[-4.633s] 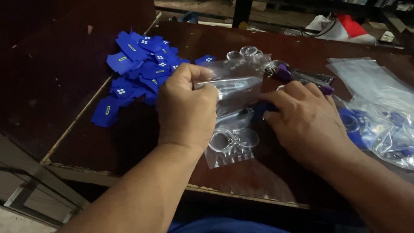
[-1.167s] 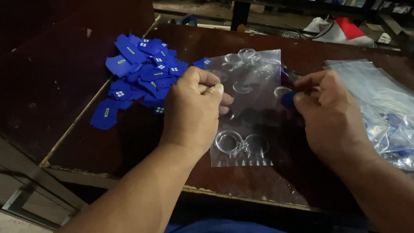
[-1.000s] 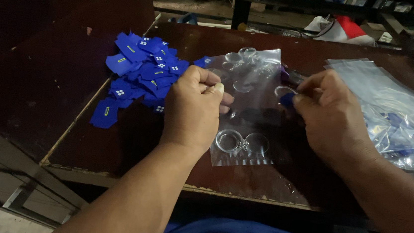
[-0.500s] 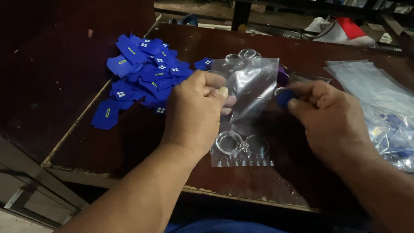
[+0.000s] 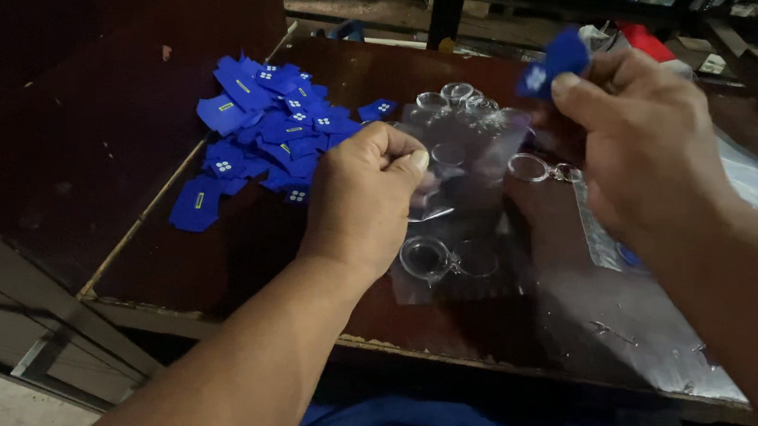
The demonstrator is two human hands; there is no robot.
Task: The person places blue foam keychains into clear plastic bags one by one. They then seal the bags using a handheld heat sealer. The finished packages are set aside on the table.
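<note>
Dark reddish-brown wooden table (image 5: 237, 265), worn along its near edge. At the right edge, a large clear plastic sheet bag (image 5: 652, 328) lies flat. Toward the far left corner, a loose heap of small blue plastic tags (image 5: 267, 130) with pale marks; one tag sits apart nearer the left edge.

Mid-table, a small clear plastic bag of round transparent keyring blanks (image 5: 458, 202) stands lifted off the wood, its lower end near the front edge, rings bunched at top and bottom. The left hand (image 5: 366, 198) is closed on the bag's left side, thumb pressed over curled fingers.

The right hand (image 5: 650, 145) is raised above the far right part of the table, thumb and forefinger pinched on a single blue tag (image 5: 552, 59). A clear round keyring with metal loop (image 5: 538, 169) hangs just below that hand.
</note>
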